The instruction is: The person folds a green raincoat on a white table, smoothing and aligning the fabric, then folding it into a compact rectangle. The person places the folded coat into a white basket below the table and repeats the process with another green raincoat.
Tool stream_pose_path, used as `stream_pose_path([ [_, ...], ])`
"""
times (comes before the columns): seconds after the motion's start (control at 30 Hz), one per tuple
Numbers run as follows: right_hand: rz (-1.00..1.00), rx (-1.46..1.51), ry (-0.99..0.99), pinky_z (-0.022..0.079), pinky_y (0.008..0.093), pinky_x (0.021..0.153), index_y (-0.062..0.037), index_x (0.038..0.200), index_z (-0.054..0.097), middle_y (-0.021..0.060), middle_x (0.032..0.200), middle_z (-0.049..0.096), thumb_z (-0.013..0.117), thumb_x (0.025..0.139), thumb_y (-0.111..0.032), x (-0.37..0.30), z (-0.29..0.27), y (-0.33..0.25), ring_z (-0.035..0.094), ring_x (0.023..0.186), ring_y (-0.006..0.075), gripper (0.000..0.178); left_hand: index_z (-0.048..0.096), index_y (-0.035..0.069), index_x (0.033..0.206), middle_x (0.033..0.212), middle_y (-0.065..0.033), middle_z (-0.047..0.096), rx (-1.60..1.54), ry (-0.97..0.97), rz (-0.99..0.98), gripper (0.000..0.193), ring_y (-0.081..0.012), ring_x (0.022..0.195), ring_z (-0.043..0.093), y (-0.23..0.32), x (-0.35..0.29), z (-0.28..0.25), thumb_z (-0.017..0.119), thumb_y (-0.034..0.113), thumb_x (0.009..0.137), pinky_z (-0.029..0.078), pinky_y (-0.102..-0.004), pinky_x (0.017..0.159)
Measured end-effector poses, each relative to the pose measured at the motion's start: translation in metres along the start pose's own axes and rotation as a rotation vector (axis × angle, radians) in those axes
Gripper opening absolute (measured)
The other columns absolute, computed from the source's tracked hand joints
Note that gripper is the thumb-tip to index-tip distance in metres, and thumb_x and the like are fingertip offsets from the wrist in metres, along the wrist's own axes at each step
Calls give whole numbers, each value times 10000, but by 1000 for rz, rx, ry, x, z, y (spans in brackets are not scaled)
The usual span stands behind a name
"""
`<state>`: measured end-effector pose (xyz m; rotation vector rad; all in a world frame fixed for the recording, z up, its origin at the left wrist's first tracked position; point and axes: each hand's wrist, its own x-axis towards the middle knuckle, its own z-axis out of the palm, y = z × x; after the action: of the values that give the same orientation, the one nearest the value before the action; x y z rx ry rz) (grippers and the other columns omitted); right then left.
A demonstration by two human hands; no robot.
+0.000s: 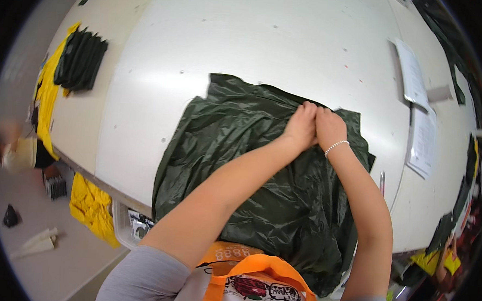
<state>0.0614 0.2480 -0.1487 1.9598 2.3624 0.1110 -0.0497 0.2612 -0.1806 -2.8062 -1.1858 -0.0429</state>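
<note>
- A large dark green sheet of thin, glossy fabric [250,173] lies crumpled on the white surface [268,43], in front of the person; its near part hangs over the surface's near edge toward the person's body.
- The sheet's long axis runs roughly from the near edge away from the person, leaning a little to the left; its far left corner points toward the middle of the surface.
- The left hand [301,126] and the right hand [329,128] meet side by side at the sheet's far edge, touching each other.
- Both sets of fingers are curled down and pinch that far edge of the fabric; the fingertips themselves are hidden under the knuckles.
- The right wrist carries a white bead bracelet [336,147].
- Below the near edge on the left stands a white crate [122,226]; a crumpled clear bag with dark print shows in it, and the rest of its contents cannot be made out.
- Yellow fabric [91,208] hangs just beside that crate.
- At the far left of the surface a stack of folded dark green pieces [82,59] rests on more yellow cloth [46,96].
- At the right, well apart from the hands, paper sheets [418,105] lie on the surface.
- An orange strap [256,268] crosses the person's chest.
</note>
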Motion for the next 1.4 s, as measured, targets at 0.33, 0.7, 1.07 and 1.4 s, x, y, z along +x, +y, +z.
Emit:
stream_pose_path([
  [0.33, 225, 463, 257, 399, 395, 848, -73, 984, 648, 53, 1013, 588, 674, 764, -68, -37, 41, 53, 529, 994, 265, 222, 495, 120, 1299, 1206, -214, 468, -391, -7, -5, 617, -352, 1165, 397, 1, -5, -5, 545, 532, 843, 284, -533, 993],
  [0.7, 338, 1056, 256, 459, 357, 784, -24, 988, 551, 104, 889, 606, 584, 825, 12, -26, 21, 55, 582, 849, 246, 171, 690, 100, 926, 1082, -53, 564, -785, 32, -293, 411, -274, 1111, 444, 2, 24, 4, 582, 488, 844, 131, -589, 1052],
  [1.07, 362, 1201, 309, 500, 295, 747, -27, 1012, 522, 101, 889, 637, 601, 828, 18, -30, 15, 54, 637, 833, 189, 205, 724, 96, 789, 732, -49, 666, -986, -21, -486, 448, -255, 798, 628, 10, 39, -24, 620, 531, 807, 148, -645, 1015],
  [1.4, 426, 1240, 302, 483, 283, 755, -23, 985, 561, 67, 846, 629, 683, 771, 1, -35, 14, 54, 611, 818, 175, 248, 704, 83, 770, 654, -45, 629, -995, -23, -465, 272, -243, 709, 612, 8, 33, -24, 595, 312, 868, 178, -603, 1048],
])
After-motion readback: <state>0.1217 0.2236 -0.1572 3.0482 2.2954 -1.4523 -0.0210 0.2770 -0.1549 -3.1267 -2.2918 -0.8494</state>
